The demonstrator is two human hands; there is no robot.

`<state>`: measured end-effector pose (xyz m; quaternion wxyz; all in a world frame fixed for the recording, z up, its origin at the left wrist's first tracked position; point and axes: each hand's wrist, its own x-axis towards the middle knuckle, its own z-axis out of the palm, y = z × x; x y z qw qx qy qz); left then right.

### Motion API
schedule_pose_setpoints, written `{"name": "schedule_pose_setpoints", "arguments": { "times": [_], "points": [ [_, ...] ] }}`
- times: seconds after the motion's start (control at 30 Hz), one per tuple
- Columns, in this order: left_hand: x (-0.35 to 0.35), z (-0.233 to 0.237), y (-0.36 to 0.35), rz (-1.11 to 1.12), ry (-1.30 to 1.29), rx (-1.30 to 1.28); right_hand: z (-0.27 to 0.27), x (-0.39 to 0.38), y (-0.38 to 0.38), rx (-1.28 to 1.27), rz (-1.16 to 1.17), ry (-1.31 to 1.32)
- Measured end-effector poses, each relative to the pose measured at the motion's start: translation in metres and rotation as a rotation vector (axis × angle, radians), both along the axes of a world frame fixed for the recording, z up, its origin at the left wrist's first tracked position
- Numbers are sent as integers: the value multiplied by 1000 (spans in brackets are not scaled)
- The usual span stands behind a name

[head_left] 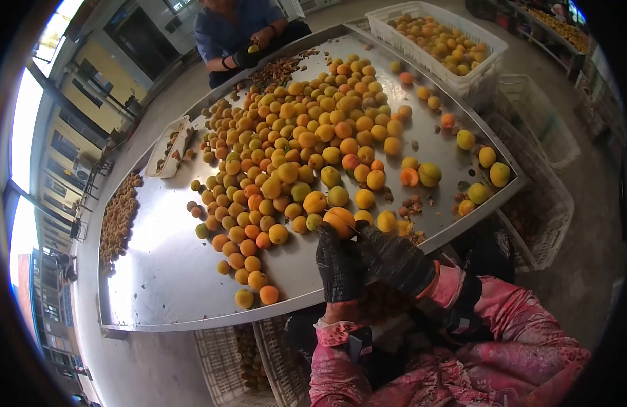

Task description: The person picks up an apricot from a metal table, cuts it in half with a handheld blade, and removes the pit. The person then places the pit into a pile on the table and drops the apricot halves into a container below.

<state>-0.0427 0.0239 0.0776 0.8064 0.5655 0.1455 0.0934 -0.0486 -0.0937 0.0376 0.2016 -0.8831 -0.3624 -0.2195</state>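
At the near edge of the metal table (164, 264), an orange apricot (340, 221) is held up between my two gloved hands. My left hand (339, 266), in a dark knit glove, is closed around its lower left side. From the right, my right hand (398, 261) meets the fruit with its fingers bent together; the fingertips are partly hidden, and whether they hold anything else cannot be made out. A large heap of yellow, green and orange apricots (286, 136) spreads across the table just beyond my hands. An opened apricot half (409, 177) lies to the right.
Brown pits (121, 220) line the table's left edge, near a small white tray (167, 149). A white crate (486, 71) of apricots stands at the far right. Below are more crates (222, 366). Across the table, another person (225, 34) in blue holds a fruit.
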Motion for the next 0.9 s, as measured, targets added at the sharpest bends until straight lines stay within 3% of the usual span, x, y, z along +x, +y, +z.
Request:
{"name": "schedule_pose_setpoints", "arguments": {
  "times": [0.07,0.13,0.2,0.27,0.3,0.37,0.4,0.47,0.6,0.67,0.7,0.77,0.9],
  "points": [
    [-1,8,6,-98,110,-118,-1,-1,0,200,-37,471],
    [-1,7,8,-199,224,-232,25,-3,-6,239,-43,404],
    [1,-1,9,-198,121,-25,32,-3,-11,277,-44,338],
    [-1,4,6,-143,90,47,26,-3,-15,-35,-82,-193],
    [-2,6,4,-89,56,119,29,-4,-14,-32,-82,-191],
    [-1,1,6,-94,74,91,37,-4,-9,173,-69,85],
    [0,-2,6,-99,91,58,36,-5,-8,173,-68,84],
    [1,-4,7,-110,102,18,30,-5,-6,126,-123,404],
    [3,-3,7,-158,81,43,24,-4,-8,192,-88,320],
    [4,0,4,-135,60,137,14,1,-10,101,23,-186],
    [4,1,3,-110,38,231,8,6,-11,101,25,-185],
    [1,3,3,-92,33,241,-2,18,-12,303,251,85],
    [2,-3,9,-110,61,214,14,12,-18,303,194,278]
  ]
}}
